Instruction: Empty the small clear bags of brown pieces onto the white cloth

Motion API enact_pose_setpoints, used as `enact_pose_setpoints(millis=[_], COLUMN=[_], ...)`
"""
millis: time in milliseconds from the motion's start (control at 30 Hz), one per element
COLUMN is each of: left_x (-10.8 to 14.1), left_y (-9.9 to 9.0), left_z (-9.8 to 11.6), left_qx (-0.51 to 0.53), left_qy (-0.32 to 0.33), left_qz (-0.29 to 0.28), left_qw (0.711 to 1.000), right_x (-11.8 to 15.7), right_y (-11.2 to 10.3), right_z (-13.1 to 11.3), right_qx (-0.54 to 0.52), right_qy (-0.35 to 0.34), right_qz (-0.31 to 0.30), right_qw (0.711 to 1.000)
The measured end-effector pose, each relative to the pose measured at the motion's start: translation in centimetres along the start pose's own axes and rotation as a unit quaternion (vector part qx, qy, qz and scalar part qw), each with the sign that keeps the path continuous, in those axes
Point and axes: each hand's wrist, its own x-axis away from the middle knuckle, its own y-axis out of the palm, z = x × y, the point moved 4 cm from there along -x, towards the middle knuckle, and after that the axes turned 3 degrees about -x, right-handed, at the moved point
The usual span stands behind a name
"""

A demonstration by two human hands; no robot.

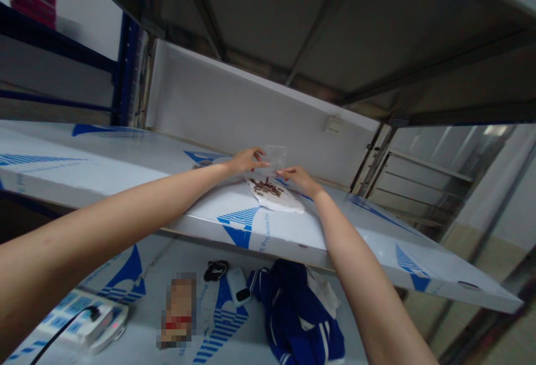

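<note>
A small clear plastic bag [277, 155] stands upright between my two hands, above the shelf. My right hand [299, 178] pinches the bag's lower right corner between thumb and fingers. At the bag's left edge is my left hand [250, 160], its thumb and fingers apart and the thumb tip close to or touching the plastic. Just below both hands, a pile of small dark brown pieces [268, 188] lies on a white sheet [281, 204], cloth or paper. The pieces are too small to name.
The shelf [201, 200] wears white film with blue print. Another shelf [268, 24] hangs low overhead. On the level below lie a blue-and-white garment [288, 315], a grey device [238, 287], a black item [216, 270] and a power strip [86, 320] with a cable.
</note>
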Motion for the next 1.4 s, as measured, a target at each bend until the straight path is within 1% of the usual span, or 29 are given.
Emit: enact_pose_setpoints(millis=[67,100,167,267,467,567,700,767,900,1067,1233,1300,1400], left_x=[-0.1,-0.1,-0.1,-0.2,0.1,0.3,0.6,0.6,0.7,0.3,0.2,0.2,0.3], left_y=[0.6,0.9,1.2,1.3,1.1,1.2,1.4,1.7,2.0,1.8,2.0,2.1,2.1], left_z=[-0.5,-0.7,-0.9,-0.6,0.7,1.1,1.2,1.1,0.8,0.9,1.4,1.5,1.7], left_qx=[-0.034,-0.047,-0.055,-0.035,-0.031,-0.016,0.005,0.010,-0.002,-0.035,-0.058,-0.071,-0.087], left_qy=[0.002,0.004,0.010,0.030,0.064,0.060,0.041,0.036,0.041,0.073,0.111,0.111,0.088], left_qz=[-0.071,-0.098,-0.119,-0.109,-0.121,-0.129,-0.129,-0.138,-0.173,-0.152,-0.156,-0.153,-0.145], left_qw=[0.997,0.994,0.991,0.993,0.990,0.990,0.991,0.990,0.984,0.985,0.980,0.979,0.982], right_x=[0.0,0.1,0.2,0.4,0.8,1.0,1.3,1.4,1.5,1.3,1.2,1.2,1.5], right_y=[-0.1,-0.1,0.1,0.4,0.1,-0.1,0.3,0.5,0.5,0.3,0.4,0.5,0.6], right_z=[-0.1,-0.2,-0.4,-0.8,-1.6,-1.9,-2.0,-2.0,-2.2,-2.4,-2.4,-2.5,-2.7], right_qx=[-0.010,-0.015,-0.016,-0.007,-0.001,-0.008,0.011,0.017,0.018,0.051,0.041,0.039,0.033], right_qy=[-0.010,-0.015,-0.023,-0.033,-0.041,-0.051,-0.032,-0.028,-0.042,-0.061,-0.049,-0.045,-0.048], right_qz=[0.006,0.002,-0.015,-0.040,-0.027,-0.031,-0.070,-0.082,-0.086,-0.089,-0.099,-0.098,-0.087], right_qw=[1.000,1.000,0.999,0.999,0.999,0.998,0.997,0.996,0.995,0.993,0.993,0.993,0.994])
